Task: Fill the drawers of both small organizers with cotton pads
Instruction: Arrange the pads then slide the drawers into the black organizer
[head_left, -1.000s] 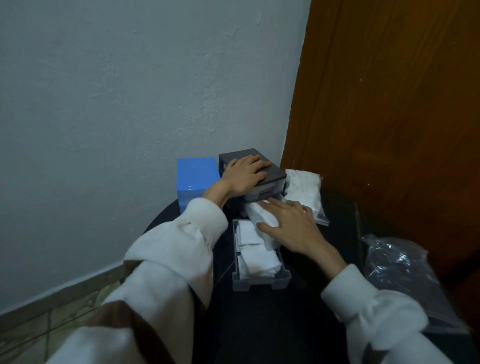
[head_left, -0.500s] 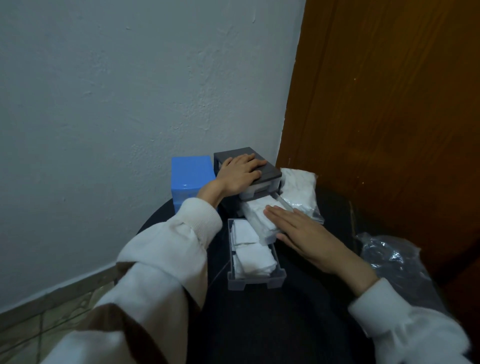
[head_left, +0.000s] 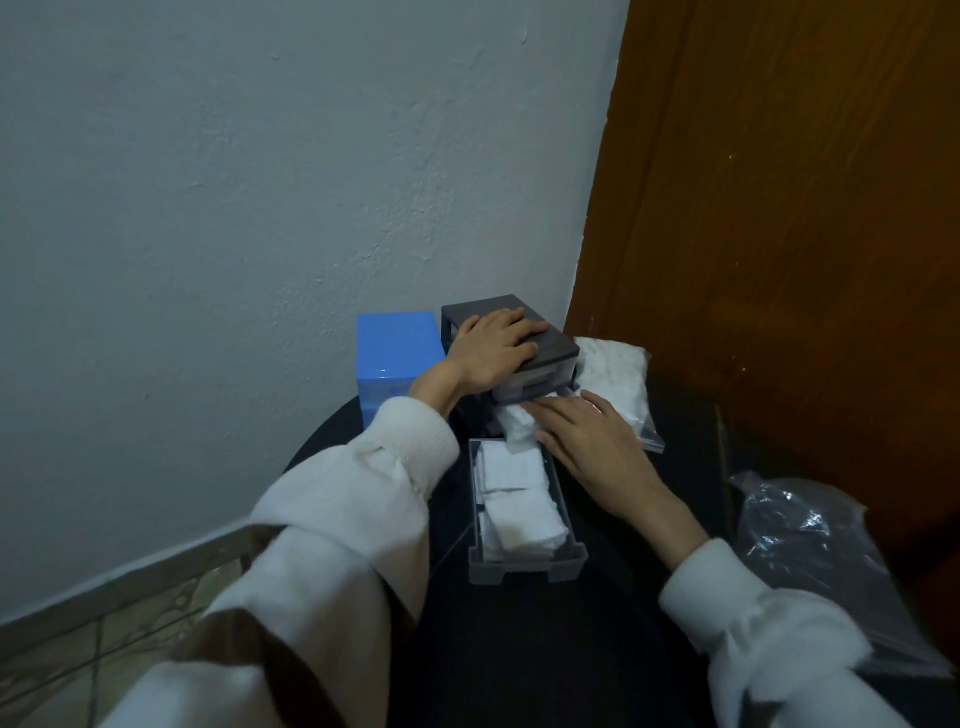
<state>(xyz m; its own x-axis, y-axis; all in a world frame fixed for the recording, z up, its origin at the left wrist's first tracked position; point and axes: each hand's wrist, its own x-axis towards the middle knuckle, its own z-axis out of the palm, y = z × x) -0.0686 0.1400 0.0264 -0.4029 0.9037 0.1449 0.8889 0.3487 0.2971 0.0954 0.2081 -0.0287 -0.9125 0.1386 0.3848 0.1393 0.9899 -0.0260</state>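
Head view: on round dark table (head_left: 519, 649), against pale wall, grey drawer organizer (head_left: 550, 349) beside blue drawer organizer (head_left: 397, 345), the two touching or nearly so. In front of grey organizer, one grey drawer (head_left: 524, 564) fully pulled out and lying flat on table, packed with white square cotton pads (head_left: 519, 512) in overlapping stacks. Between that drawer and grey organizer, second drawer partly pushed into lowest slot, heaped with white cotton pads (head_left: 511, 423), its walls mostly hidden under hand. Behind and right of grey organizer, clear zip bag of cotton pads (head_left: 615, 379) lying against brown wooden door (head_left: 779, 234). Further right, at table's edge, crumpled clear plastic bag (head_left: 810, 540), contents impossible to make out. Left hand (head_left: 493, 351) laid palm down on top of grey organizer, fingers spread and straight, pressing on lid. Right hand (head_left: 597, 441) flat, fingers extended and together, resting on pads in partly inserted drawer, fingertips at organizer's front. Neither hand clamped on anything; both well apart from lying drawer's front edge. White sleeves with ribbed cuffs on both forearms.
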